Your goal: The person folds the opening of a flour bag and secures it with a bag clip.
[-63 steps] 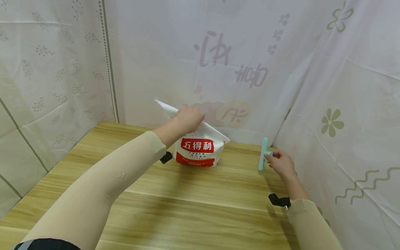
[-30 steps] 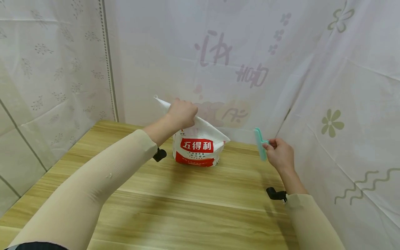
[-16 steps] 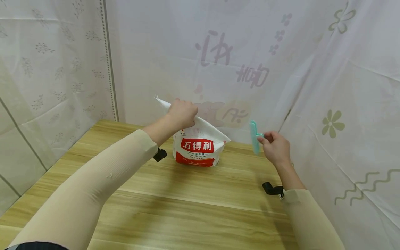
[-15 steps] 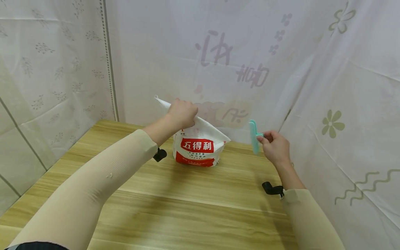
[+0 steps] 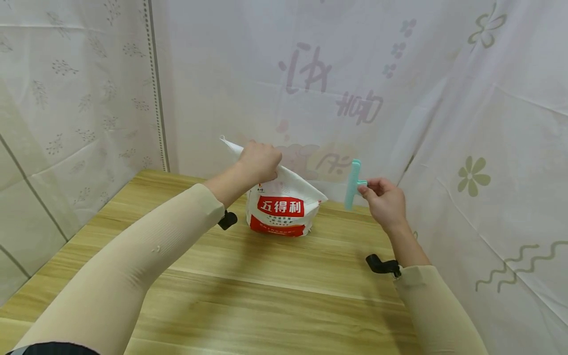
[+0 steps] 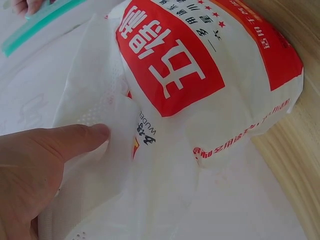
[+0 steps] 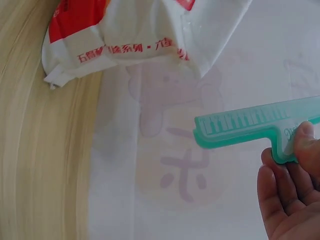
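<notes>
A white and red flour bag (image 5: 280, 209) stands on the table, its upper part folded over at a slant. My left hand (image 5: 259, 161) grips that folded top. In the left wrist view the thumb of the left hand (image 6: 55, 150) presses along the white fold; the other fingers are mostly hidden. To the right of the bag, above the table, my right hand (image 5: 385, 203) pinches a mint-green bag clip (image 5: 353, 185) by its short tab. The right wrist view shows the clip's long bar (image 7: 240, 122), with thumb and fingers on the tab. Clip and bag are apart.
The wood-grain table (image 5: 248, 305) ends at a printed white curtain (image 5: 213, 88) behind the bag. Another curtain side (image 5: 497, 207) hangs close to the right arm. Black wrist cameras (image 5: 382, 265) sit on both wrists.
My right hand has raised the bag clip and brought it left, closer to the bag, with its tilt changing. The left hand slid slightly left along the fold early on, then stayed still.
</notes>
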Demonstrator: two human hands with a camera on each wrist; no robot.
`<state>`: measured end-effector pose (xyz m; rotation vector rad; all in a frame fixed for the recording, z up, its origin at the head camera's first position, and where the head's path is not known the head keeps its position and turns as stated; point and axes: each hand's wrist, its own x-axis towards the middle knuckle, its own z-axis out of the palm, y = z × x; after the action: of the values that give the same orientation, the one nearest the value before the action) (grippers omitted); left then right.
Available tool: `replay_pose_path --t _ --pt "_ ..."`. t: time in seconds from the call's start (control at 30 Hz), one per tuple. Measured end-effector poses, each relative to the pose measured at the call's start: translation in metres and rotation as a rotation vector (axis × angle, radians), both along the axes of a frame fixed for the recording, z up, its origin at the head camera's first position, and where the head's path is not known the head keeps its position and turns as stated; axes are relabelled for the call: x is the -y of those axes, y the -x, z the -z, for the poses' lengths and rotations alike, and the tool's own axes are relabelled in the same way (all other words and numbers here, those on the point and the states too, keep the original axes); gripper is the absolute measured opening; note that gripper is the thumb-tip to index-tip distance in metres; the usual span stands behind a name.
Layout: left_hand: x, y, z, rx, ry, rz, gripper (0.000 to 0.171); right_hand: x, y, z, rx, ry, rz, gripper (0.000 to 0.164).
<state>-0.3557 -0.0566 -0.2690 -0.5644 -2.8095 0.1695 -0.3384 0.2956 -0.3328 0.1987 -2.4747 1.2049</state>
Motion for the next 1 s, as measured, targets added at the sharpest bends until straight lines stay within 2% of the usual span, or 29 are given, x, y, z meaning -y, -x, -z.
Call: replay_pose_path --t 0.3,0.5,0.7,0.83,1.0 --pt "0.0 0.001 -0.001 0.002 -0.002 -0.001 0.017 0.015 0.001 -0.008 -0.004 0.118 -0.1 0.038" --pt "0.001 0.0 -0.002 0.007 -0.001 0.0 0.018 0.027 0.004 -0.013 -0.011 0.108 -0.093 0.037" --pt "0.001 0.0 0.0 0.008 -0.006 0.002 0.02 0.041 0.007 -0.017 -0.032 0.119 -0.128 0.033" --pt "0.001 0.0 0.0 0.007 -0.007 0.003 0.019 0.052 0.009 -0.018 -0.078 0.126 -0.149 0.029" --pt "0.001 0.0 0.0 0.006 -0.005 0.005 0.019 0.068 0.012 -0.018 -0.139 0.107 -0.138 0.026"
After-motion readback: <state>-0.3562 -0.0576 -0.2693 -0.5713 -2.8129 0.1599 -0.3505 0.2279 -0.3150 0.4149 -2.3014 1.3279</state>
